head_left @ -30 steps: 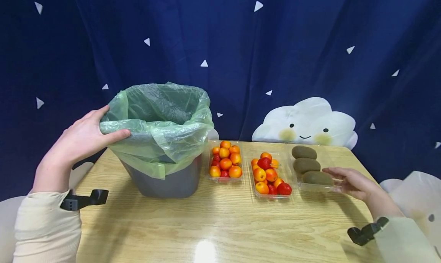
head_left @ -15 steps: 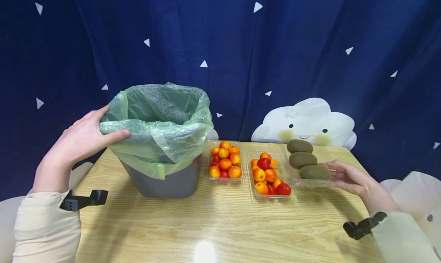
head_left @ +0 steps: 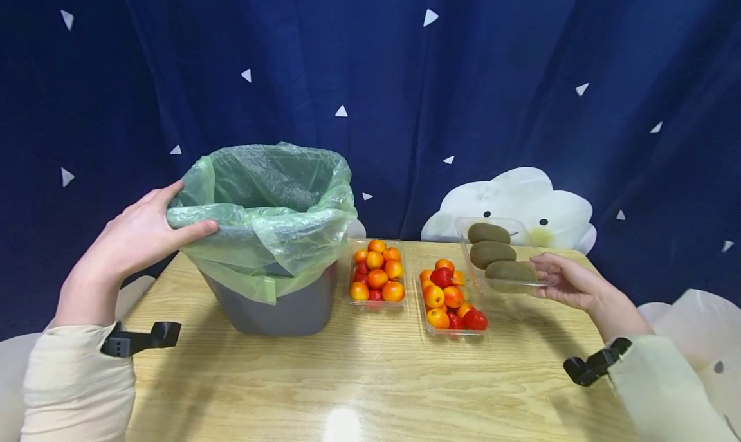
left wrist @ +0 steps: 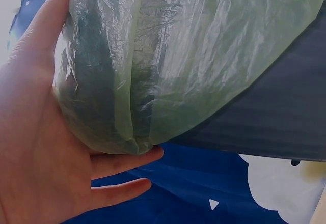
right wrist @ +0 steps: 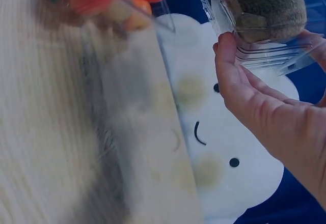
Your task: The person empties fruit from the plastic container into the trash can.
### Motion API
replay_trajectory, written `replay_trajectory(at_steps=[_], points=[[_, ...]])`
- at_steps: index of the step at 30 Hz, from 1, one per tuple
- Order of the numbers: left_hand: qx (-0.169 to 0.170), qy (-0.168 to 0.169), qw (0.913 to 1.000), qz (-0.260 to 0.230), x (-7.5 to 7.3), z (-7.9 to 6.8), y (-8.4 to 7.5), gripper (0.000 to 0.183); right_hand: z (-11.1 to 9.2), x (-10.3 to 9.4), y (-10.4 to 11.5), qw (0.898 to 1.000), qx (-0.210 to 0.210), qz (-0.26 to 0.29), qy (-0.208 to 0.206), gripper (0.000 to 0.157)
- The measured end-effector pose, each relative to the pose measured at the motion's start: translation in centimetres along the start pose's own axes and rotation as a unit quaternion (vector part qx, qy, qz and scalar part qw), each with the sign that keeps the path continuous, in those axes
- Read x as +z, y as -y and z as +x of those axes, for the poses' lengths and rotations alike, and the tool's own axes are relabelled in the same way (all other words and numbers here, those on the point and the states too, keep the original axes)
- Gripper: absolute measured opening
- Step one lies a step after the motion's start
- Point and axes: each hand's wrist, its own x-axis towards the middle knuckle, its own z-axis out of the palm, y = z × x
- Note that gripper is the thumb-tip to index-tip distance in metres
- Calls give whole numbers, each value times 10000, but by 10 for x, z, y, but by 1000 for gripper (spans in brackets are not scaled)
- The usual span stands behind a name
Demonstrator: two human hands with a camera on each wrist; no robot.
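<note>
In the head view, my left hand [head_left: 136, 236] rests on the left corner of a grey bin [head_left: 289, 310] lined with a green plastic bag [head_left: 295, 236]. Its fingers are straight and spread, with the thumb along the front, as the left wrist view confirms. My right hand [head_left: 570, 286] pinches the near right end of a clear plastic box [head_left: 470, 268] between thumb and fingers. Several brown kiwis [head_left: 493, 254] lie in a row inside it. The box hangs above the table, tilted; a kiwi [right wrist: 270, 10] shows through its wall in the right wrist view.
Two more clear boxes stand between bin and right hand: one of orange and red fruit [head_left: 377, 269] beside the bin, and another with similar fruit and strawberries [head_left: 451, 300]. They sit on a wooden table [head_left: 370, 377] before a blue curtain [head_left: 382, 62].
My right hand has lifted the box of kiwis off the table and carried it up and to the left. The left hand stays on the bin.
</note>
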Motion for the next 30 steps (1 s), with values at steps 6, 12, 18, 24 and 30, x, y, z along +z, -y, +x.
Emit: replay_trajectory(at_steps=[6,12,18,24,30], points=[[30,13,10000,-33,1,1,-1,98,11,20,11,9978,-11,-138,-651,41],[11,59,10000,-30,2,1,-1,98,26,40,21,9915,117,-102,-1294,32],[12,32,10000,-52,1,1,-2,97,40,55,32,9893,33,-342,-1416,33],[4,17,10000,-71,1,1,-1,97,55,73,47,9857,8,-533,-1598,33],[26,-38,9999,-92,1,1,1,97,69,91,64,9830,56,-764,-1668,33]])
